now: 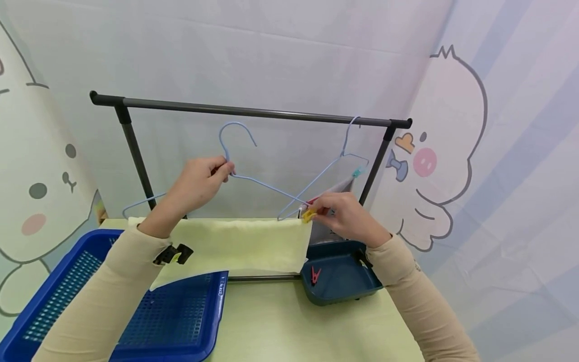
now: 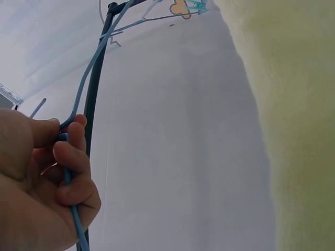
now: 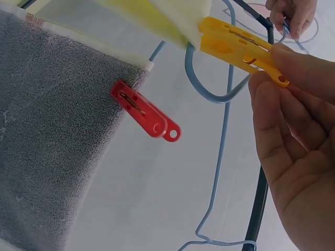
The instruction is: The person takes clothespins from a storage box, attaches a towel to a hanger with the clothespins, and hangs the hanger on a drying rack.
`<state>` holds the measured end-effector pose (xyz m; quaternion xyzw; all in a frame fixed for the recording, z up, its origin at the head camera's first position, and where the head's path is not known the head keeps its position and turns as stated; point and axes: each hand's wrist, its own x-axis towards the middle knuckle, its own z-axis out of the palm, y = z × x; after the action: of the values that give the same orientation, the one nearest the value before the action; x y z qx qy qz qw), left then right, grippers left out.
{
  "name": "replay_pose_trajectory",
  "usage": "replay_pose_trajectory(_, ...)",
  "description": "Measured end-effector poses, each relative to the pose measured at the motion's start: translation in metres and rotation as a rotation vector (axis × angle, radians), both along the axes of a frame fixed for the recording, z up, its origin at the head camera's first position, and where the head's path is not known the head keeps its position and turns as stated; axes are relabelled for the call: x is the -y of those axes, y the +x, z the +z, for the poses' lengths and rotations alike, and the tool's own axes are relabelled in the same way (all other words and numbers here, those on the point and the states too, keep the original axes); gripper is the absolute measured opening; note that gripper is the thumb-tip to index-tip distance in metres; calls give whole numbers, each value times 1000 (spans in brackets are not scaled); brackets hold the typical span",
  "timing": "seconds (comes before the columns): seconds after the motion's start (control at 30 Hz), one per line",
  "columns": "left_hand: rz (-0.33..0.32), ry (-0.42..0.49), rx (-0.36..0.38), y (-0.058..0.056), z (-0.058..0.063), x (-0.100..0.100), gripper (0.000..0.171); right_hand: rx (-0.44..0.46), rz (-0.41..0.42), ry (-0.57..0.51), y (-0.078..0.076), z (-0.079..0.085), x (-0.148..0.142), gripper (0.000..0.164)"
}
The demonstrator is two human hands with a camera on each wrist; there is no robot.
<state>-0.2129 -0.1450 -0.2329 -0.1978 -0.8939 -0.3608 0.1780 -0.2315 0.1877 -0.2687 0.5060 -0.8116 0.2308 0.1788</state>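
A deep-blue perforated plastic basket (image 1: 219, 301) sits left of a dark-teal rectangular tray (image 1: 344, 276); pale cartoon-printed curtains (image 1: 289, 60) hang behind.

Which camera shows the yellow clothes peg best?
The right wrist camera: there the yellow peg looks big and close, with its spring showing, pinched by the right hand. The head camera shows it much smaller, by that same hand. The left wrist camera doesn't show it.

The left sleeve (image 1: 108, 294) hides part of the yellow cloth (image 1: 239, 246) and blue basket (image 1: 217, 306) (cut off in the head view)
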Motion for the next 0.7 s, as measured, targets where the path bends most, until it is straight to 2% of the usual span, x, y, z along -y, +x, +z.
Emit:
replay_pose_trajectory(0.33,-17,14,-22,-1,-1,0,33,18,16,31,-2,-1,4,17)
replay_pose_trajectory(0.7,-20,16,-6,1,0,0,34,36,1,62,1,-3,10,15)
